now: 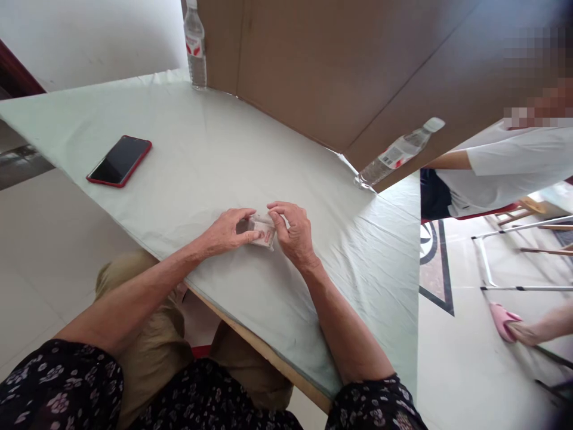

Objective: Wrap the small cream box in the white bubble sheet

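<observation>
A small clear box (265,234) with pale contents and reddish print lies low over the cloth, near the table's front edge. My left hand (228,230) grips it from the left, with the thumb across its front and the fingers behind. At the box's upper right corner is my right hand (293,233), its thumb and curled fingers closed against that edge. Part of the box is covered by my fingers, and the print is too small to read.
A phone in a red case (120,161) lies to the left on the pale green tablecloth (215,149). Water bottles, one at the back left (196,48) and one at the right (398,154), stand against a tall brown panel (304,65). A person in a white sleeve (514,149) sits beyond it.
</observation>
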`<state>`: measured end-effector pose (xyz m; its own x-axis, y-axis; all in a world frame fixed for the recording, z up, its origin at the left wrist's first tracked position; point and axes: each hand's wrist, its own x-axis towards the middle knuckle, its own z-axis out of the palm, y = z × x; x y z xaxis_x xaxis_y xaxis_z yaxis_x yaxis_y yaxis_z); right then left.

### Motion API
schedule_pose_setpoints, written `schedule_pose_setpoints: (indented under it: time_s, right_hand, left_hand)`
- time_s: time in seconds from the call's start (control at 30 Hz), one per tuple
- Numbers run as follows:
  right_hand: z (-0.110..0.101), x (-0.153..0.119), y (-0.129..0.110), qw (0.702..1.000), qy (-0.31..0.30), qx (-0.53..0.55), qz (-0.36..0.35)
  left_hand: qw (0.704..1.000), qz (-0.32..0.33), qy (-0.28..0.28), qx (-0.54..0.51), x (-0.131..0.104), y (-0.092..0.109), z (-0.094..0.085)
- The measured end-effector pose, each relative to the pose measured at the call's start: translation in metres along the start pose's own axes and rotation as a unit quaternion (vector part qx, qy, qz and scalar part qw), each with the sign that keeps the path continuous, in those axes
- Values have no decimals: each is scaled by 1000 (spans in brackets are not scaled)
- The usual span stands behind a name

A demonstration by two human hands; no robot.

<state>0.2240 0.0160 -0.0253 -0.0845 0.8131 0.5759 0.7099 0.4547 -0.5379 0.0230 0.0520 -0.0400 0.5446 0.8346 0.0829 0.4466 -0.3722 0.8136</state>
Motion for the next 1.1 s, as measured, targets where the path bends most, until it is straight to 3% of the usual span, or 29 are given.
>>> schedule_pose_setpoints:
  time_s: [0.17, 0.33, 0.5, 0.67, 0.77, 0.83, 0.93, 1.1]
  right_hand:
    - [-12, 7, 0, 987, 59, 113, 100]
    - [-11, 9, 22, 956, 90, 190, 205]
    - [-8, 6, 45, 920, 100, 231, 301]
    - [-28, 4, 51, 873, -51, 301, 382]
    - [-38, 1, 46, 871, -158, 281, 371]
    - [-36, -2, 42, 878, -193, 266, 347]
    - [-22, -3, 37, 906, -125, 271, 300]
    - [-6, 1, 44, 926, 62, 253, 273]
  left_hand:
    - [996, 31, -65, -48, -5, 2, -1]
    - [988, 89, -113, -63, -9, 7, -2]
    - [986, 87, -125, -63, -9, 7, 0]
    - [987, 79, -128, -58, -9, 10, 0]
    - [989, 81, -115, -51, -9, 9, 1]
    - [990, 98, -89, -42, -9, 7, 2]
    - [988, 138, -58, -39, -9, 6, 1]
    - [984, 107, -110, -95, -11, 11, -1]
